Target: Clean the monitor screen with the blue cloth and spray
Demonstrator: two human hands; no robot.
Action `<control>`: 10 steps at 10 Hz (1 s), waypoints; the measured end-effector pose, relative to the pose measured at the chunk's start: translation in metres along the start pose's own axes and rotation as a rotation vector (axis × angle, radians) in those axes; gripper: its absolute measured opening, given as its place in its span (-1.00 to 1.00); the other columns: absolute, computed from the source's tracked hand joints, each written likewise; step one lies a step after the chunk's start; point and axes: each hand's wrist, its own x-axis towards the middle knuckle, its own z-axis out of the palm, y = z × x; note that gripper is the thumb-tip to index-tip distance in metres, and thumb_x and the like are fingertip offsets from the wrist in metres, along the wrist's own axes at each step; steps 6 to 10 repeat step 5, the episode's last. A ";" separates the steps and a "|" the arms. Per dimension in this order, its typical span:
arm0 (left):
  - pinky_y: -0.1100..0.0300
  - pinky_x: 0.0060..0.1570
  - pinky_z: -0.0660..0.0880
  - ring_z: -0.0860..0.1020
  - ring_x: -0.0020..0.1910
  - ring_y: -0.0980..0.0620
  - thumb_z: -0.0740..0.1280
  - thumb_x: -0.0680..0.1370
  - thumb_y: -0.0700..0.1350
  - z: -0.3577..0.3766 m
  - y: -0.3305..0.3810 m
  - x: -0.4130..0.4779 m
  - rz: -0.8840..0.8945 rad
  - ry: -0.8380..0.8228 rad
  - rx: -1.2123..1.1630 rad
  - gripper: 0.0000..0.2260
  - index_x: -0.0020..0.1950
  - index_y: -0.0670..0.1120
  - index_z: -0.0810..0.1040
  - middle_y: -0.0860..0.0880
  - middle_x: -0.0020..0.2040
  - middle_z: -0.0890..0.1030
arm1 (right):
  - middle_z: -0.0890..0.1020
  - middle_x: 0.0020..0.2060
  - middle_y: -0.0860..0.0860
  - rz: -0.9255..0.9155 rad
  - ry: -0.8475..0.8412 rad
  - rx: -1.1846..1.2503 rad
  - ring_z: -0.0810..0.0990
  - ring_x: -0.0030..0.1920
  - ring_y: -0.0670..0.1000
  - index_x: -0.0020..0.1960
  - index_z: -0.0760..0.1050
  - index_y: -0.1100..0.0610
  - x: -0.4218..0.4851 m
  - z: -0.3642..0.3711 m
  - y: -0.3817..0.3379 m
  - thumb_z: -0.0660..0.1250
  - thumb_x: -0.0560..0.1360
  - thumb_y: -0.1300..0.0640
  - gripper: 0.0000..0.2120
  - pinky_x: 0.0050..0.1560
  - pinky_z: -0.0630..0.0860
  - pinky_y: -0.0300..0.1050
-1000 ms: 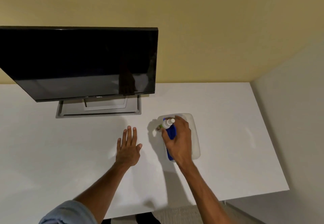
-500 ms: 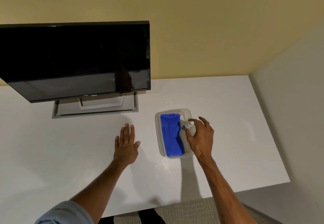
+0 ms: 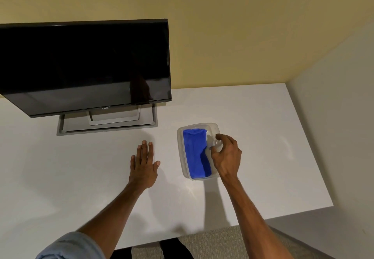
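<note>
Two hands are over the worktop [image 3: 253, 117]: the left hand [image 3: 144, 164] lies flat and empty, the right hand [image 3: 226, 156] grips the spray bottle [image 3: 217, 144] inside the clear tub [image 3: 180, 153] near the right edge, beside the folded blue cloth [image 3: 195, 153]. Nothing looks wiped yet on the monitor [image 3: 85, 66] at the back edge.

You're looking down at a plain white rectangular desk top [image 3: 253, 147], matte, with soft shadows. A flat mustard-yellow painted wall [image 3: 222, 25] runs behind it. A pale grey side wall [image 3: 334, 137] butts against its right edge. Beige woven carpet [image 3: 222, 244] shows below the front edge.
</note>
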 end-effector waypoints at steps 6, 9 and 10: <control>-0.10 0.79 -0.05 -0.27 0.80 -0.16 -0.01 0.84 0.12 -0.018 -0.006 -0.016 0.064 -0.007 0.007 -0.33 0.79 -0.07 -0.33 -0.13 0.79 -0.36 | 0.67 0.37 0.03 -0.054 0.241 0.202 0.61 0.37 0.08 0.47 0.58 0.10 -0.017 -0.016 -0.033 0.33 0.71 0.07 -0.65 0.32 0.48 -0.14; -0.10 0.79 -0.05 -0.27 0.80 -0.16 -0.01 0.84 0.12 -0.018 -0.006 -0.016 0.064 -0.007 0.007 -0.33 0.79 -0.07 -0.33 -0.13 0.79 -0.36 | 0.67 0.37 0.03 -0.054 0.241 0.202 0.61 0.37 0.08 0.47 0.58 0.10 -0.017 -0.016 -0.033 0.33 0.71 0.07 -0.65 0.32 0.48 -0.14; -0.10 0.79 -0.05 -0.27 0.80 -0.16 -0.01 0.84 0.12 -0.018 -0.006 -0.016 0.064 -0.007 0.007 -0.33 0.79 -0.07 -0.33 -0.13 0.79 -0.36 | 0.67 0.37 0.03 -0.054 0.241 0.202 0.61 0.37 0.08 0.47 0.58 0.10 -0.017 -0.016 -0.033 0.33 0.71 0.07 -0.65 0.32 0.48 -0.14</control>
